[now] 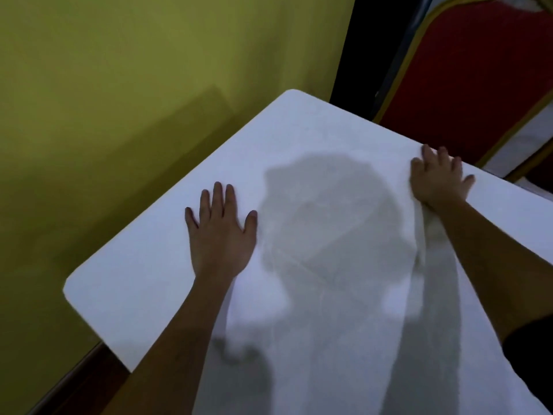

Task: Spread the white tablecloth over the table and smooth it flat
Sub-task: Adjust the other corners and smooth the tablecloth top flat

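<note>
A white tablecloth (329, 339) lies on a white table (125, 283), covering the middle and near part, with a raised fold running under my right forearm. My left hand (220, 232) rests flat with fingers spread, palm down near the cloth's left edge. My right hand (438, 178) presses palm down on the cloth near the table's far right edge, fingers apart. The bare tabletop shows on the left side and at the far corner. A head shadow falls across the cloth between my hands.
A yellow-green wall (119, 85) runs close along the table's left and far side. A red chair with gold trim (466, 70) stands just beyond the far right edge. A dark floor strip (74, 381) shows at the lower left.
</note>
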